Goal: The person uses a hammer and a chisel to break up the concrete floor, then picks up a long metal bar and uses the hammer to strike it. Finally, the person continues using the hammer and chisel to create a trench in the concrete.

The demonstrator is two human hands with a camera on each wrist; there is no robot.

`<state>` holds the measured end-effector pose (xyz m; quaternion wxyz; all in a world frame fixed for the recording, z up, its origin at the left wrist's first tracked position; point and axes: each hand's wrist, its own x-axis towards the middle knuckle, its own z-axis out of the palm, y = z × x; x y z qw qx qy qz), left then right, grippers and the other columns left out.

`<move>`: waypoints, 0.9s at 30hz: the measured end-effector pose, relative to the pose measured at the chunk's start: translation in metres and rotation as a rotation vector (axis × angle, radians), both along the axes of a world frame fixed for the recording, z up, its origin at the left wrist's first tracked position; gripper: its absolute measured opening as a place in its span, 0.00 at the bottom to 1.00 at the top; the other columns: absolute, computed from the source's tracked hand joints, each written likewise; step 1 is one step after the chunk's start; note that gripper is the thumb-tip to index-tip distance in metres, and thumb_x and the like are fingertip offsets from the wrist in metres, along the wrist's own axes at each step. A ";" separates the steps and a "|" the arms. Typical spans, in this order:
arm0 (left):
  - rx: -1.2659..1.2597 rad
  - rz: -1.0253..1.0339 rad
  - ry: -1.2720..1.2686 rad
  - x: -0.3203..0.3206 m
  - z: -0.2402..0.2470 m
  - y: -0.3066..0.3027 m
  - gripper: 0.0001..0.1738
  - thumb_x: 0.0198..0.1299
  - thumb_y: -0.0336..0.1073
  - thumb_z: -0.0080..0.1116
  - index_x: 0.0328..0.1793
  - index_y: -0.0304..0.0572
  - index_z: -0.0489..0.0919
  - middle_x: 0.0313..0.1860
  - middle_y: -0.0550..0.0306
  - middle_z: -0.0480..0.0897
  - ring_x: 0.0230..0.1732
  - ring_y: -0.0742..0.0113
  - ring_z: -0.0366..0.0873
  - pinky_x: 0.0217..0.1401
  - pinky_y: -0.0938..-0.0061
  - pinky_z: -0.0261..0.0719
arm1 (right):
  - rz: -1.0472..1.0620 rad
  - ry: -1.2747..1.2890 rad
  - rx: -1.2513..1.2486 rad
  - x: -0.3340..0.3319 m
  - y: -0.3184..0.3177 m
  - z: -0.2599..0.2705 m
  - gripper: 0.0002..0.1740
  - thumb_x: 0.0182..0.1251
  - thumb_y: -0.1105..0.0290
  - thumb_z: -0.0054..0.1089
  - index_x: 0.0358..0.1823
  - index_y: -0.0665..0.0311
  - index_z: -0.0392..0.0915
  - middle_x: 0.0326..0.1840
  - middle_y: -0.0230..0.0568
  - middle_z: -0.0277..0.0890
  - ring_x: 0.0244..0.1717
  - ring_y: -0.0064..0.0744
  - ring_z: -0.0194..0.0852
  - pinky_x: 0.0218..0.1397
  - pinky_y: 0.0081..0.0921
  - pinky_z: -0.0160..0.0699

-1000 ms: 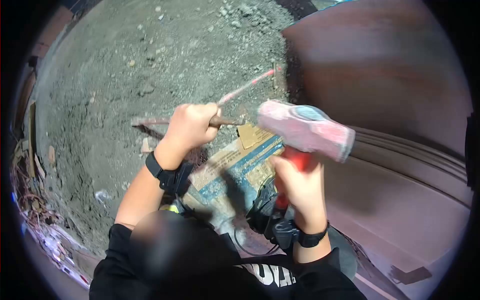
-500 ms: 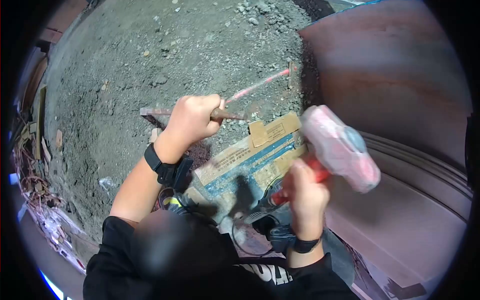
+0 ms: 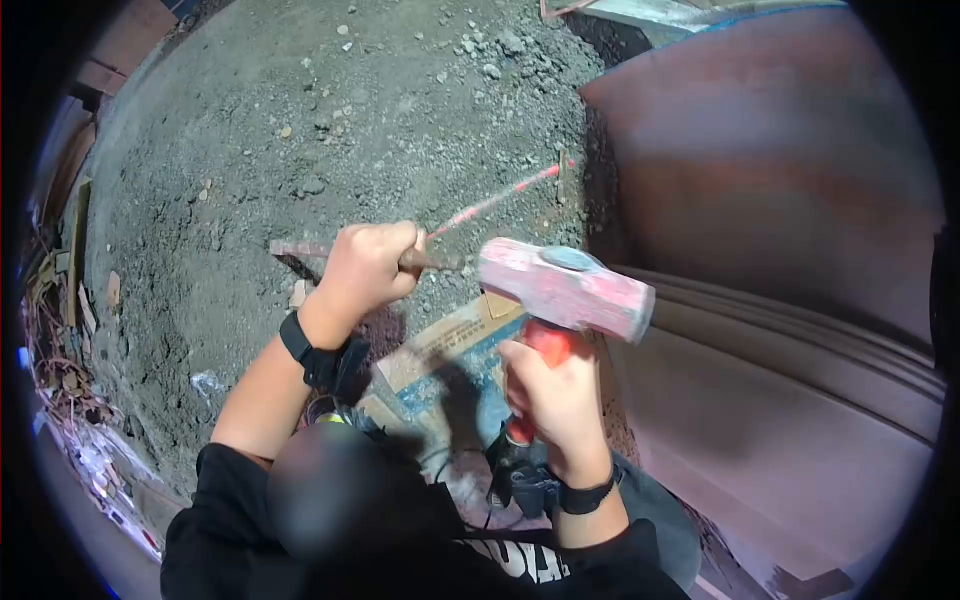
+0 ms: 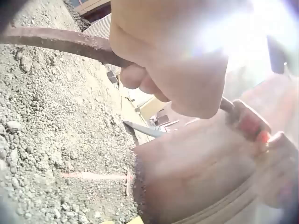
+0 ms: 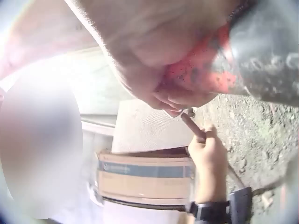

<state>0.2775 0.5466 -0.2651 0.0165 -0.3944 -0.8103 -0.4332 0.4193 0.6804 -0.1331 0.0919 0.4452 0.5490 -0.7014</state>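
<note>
My left hand (image 3: 370, 265) grips a rusty metal bar (image 3: 432, 261) around its shaft, held over the gravelly ground. The left wrist view shows the bar's long curved part (image 4: 65, 42) running out one side of the fist and a short end out the other. In my right hand (image 3: 560, 400) is a sledgehammer (image 3: 565, 290), gripped by its red handle (image 5: 201, 70) close below the head. The worn pinkish head is raised just right of the bar's short end. A thin red-handled tool (image 3: 490, 203) with a crosspiece lies on the ground beyond my left hand.
Printed cardboard (image 3: 450, 345) lies on the ground in front of me. A large reddish-brown panel (image 3: 760, 170) rises along the right side, with ridged edges (image 3: 790, 350) below it. Loose gravel (image 3: 500, 60) is heaped beyond, and scraps (image 3: 75, 380) lie at far left.
The sledgehammer swung out to the right and tilted, then came back left toward the bar's end. My left hand keeps its grip on the bar, nearly in place.
</note>
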 end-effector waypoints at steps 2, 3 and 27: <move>-0.008 0.008 0.009 -0.001 0.003 -0.005 0.17 0.51 0.27 0.57 0.16 0.39 0.62 0.12 0.49 0.64 0.14 0.51 0.67 0.17 0.64 0.64 | -0.108 -0.018 0.118 0.002 0.010 0.017 0.13 0.60 0.73 0.53 0.18 0.61 0.65 0.11 0.27 0.58 0.09 0.18 0.54 0.13 0.17 0.53; 0.011 0.010 -0.045 -0.001 0.010 -0.005 0.18 0.52 0.28 0.58 0.16 0.40 0.62 0.12 0.49 0.64 0.14 0.51 0.67 0.17 0.64 0.63 | -0.174 0.116 0.100 0.007 0.014 0.021 0.15 0.61 0.72 0.53 0.15 0.61 0.65 0.10 0.27 0.58 0.08 0.18 0.52 0.13 0.18 0.52; -0.034 -0.014 -0.021 0.002 0.000 -0.007 0.16 0.51 0.27 0.57 0.17 0.39 0.63 0.12 0.49 0.65 0.13 0.52 0.68 0.18 0.65 0.65 | -0.066 0.176 0.112 0.006 0.017 0.018 0.05 0.59 0.76 0.55 0.25 0.67 0.71 0.18 0.34 0.69 0.15 0.21 0.65 0.18 0.20 0.63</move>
